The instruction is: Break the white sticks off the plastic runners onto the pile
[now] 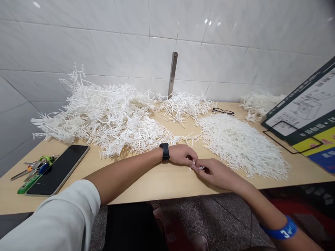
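Observation:
My left hand point(181, 154), with a black watch on its wrist, meets my right hand point(216, 172) above the front part of the table. Both are closed in a pinch at the fingertips on a small white plastic branch piece point(190, 168), mostly hidden by the fingers. Behind my left arm rises a big tangled heap of white branching plastic pieces point(110, 115). Beyond my right hand spreads a flat pile of short white pieces point(240, 143). A few thin white sprigs point(191, 138) lie just past my hands, between the two piles.
On the left of the table point(154, 181) lie a black phone point(59, 170) and keys point(32, 169). Toward the wall are a smaller white heap point(184, 104), glasses point(223, 111) and a metal bracket point(172, 75). A printed box point(309, 108) stands at right, beside another white pile point(259, 103).

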`<state>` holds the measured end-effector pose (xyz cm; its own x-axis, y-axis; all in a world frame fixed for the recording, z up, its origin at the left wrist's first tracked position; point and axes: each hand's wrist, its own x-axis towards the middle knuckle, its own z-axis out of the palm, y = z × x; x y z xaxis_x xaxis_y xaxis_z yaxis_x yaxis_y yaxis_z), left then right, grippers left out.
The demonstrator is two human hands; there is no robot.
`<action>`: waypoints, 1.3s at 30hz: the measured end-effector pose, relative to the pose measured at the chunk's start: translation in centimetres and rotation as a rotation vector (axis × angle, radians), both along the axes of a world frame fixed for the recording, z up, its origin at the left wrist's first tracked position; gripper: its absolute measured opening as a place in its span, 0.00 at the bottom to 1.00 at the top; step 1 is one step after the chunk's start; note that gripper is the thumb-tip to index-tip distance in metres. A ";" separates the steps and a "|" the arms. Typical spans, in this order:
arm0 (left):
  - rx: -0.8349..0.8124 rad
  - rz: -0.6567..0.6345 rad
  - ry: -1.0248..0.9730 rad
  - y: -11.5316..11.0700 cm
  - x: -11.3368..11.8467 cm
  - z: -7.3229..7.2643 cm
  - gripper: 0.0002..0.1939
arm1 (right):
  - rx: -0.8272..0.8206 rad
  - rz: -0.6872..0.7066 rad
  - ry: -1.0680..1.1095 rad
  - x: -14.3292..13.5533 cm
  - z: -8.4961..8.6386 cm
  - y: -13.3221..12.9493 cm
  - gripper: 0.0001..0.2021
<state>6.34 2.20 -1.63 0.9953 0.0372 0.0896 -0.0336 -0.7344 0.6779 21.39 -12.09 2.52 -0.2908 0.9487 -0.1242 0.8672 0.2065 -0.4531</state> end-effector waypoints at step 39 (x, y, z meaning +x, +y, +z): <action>-0.150 0.173 0.059 0.4 -0.5 0.5 0.16 | 0.287 -0.236 -0.132 4.2 -0.4 -2.1 0.14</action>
